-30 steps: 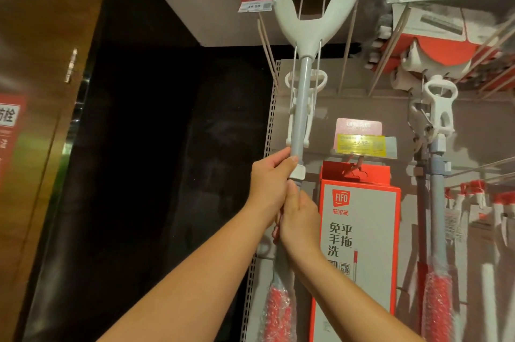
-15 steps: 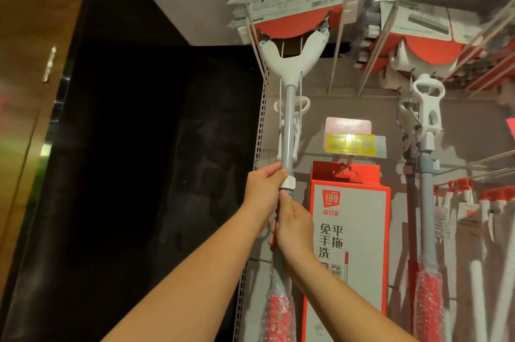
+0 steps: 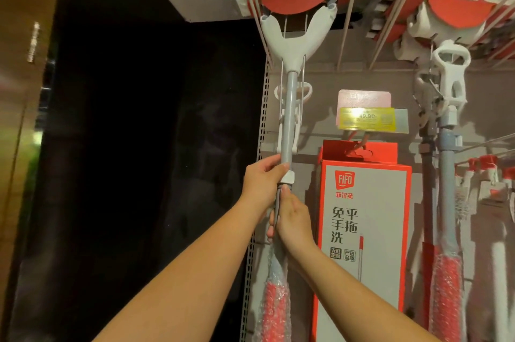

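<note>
My left hand wraps the mop just above its white collar, and my right hand grips just below (two holds steady a long pole). The mop hangs head-up on the rack, beside the red box.

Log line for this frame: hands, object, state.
left hand: grips mop pole above white collar | right hand: grips pole below collar | mop head: up among rack hooks

A shop's display wall bristles with metal hooks. A grey-poled mop rises to the top hooks at its left edge; a boxed flat mop hangs just beside, under a yellow price tag.
</note>
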A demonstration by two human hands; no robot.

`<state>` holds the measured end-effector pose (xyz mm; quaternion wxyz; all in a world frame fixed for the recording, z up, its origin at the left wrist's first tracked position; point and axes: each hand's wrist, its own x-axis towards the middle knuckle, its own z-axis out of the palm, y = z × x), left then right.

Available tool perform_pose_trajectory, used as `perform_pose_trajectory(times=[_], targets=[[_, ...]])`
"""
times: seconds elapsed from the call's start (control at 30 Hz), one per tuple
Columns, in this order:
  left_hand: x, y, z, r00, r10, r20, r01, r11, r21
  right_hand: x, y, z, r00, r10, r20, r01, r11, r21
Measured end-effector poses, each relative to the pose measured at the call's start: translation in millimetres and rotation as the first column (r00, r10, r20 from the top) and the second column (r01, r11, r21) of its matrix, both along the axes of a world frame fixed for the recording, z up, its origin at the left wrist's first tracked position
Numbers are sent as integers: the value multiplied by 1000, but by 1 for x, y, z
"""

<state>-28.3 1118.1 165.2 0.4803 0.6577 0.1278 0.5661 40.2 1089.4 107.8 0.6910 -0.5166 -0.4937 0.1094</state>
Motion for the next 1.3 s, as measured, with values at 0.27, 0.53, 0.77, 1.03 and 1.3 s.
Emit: perform_pose_trajectory(times=[0.27, 0.53, 0.77, 1.03, 1.3], targets=[[7, 28, -5, 997, 26, -67, -31, 997, -74, 8, 28, -6, 998, 47, -47, -51, 995, -86], [39, 42, -12, 991, 134, 5, -133, 987, -91, 38, 38, 16, 999, 28, -30, -25, 996, 81], [41, 60, -18, 991, 129, 41, -125, 988, -94, 37, 55, 41, 995, -13, -98, 33, 980, 197], [36, 68, -52, 986, -168, 11, 167, 976, -141, 46, 65, 55, 983, -174, -65, 182, 971, 154], [36, 89, -80, 963, -240, -125, 197, 938, -285, 44, 89, 58, 952, -272, -140, 289, 949, 123]])
